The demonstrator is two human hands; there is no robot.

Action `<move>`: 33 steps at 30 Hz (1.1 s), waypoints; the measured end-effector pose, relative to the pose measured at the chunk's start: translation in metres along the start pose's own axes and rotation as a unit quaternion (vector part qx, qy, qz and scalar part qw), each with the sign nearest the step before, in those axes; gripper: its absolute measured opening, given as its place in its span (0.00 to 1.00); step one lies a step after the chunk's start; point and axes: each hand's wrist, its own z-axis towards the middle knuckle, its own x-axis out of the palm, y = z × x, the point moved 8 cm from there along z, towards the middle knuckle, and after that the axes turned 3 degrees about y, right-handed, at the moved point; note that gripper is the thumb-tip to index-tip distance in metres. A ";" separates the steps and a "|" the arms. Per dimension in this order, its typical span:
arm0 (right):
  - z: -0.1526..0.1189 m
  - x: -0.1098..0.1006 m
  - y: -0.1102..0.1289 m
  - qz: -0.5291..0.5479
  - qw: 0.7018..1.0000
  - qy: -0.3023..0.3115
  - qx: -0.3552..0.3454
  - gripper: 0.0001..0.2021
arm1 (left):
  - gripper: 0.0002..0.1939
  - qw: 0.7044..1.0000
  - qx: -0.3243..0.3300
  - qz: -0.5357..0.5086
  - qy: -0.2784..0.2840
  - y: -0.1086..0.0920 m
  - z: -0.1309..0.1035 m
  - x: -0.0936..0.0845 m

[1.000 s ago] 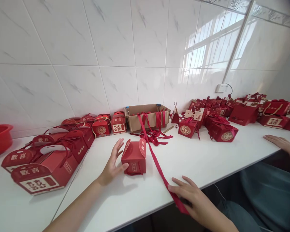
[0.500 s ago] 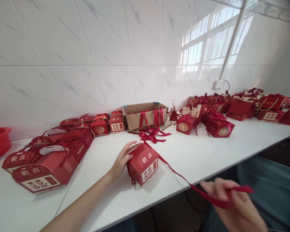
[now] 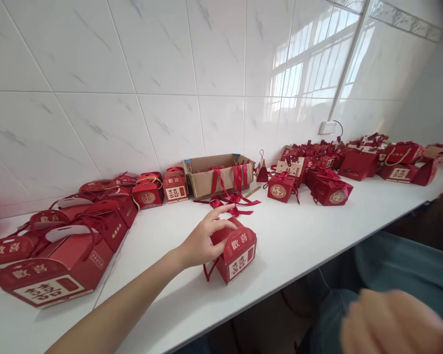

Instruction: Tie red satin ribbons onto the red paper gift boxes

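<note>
A red gift box [image 3: 239, 256] with cream panels and a rounded end flap stands on the white tabletop, a thin red cord hanging at its left side. My left hand [image 3: 209, 237] grips it from the left, fingers bent over the top and thumb behind the front flap. Low at the right edge, in front of the table, my right hand [image 3: 393, 322] is a blurred, curled fist; whatever it holds is hidden. Beyond the box, loose red ribbons [image 3: 227, 200] lie before an open cardboard box [image 3: 199, 184], with more ribbon draped over its side.
Several red gift boxes [image 3: 55, 280] stand in rows at left. Small ribboned boxes [image 3: 281, 189] and many more boxes [image 3: 358, 162] line the right side of the white table [image 3: 306, 236]. A tiled wall with a socket [image 3: 328, 127] closes off the back.
The red ribbon stretched from the box to my right hand is out of sight now. My left hand has shifted over the box top, and my right hand has moved lower and further right.
</note>
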 end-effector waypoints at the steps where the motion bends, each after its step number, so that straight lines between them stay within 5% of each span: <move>1: 0.012 0.019 -0.001 0.051 0.998 0.037 0.029 0.25 | 0.09 1.000 -0.001 -0.006 -0.002 0.001 -0.002 0.005; 5: 0.064 0.059 -0.014 0.125 0.982 0.091 0.104 0.21 | 0.13 1.000 0.018 -0.009 -0.012 0.005 -0.007 0.017; 10: 0.097 0.062 -0.040 0.141 0.971 0.102 0.166 0.20 | 0.15 0.999 0.035 0.003 -0.025 0.004 -0.010 0.017; 33: 0.102 0.064 -0.047 0.122 0.970 0.076 0.197 0.19 | 0.16 0.997 0.046 0.034 -0.046 -0.004 -0.017 0.012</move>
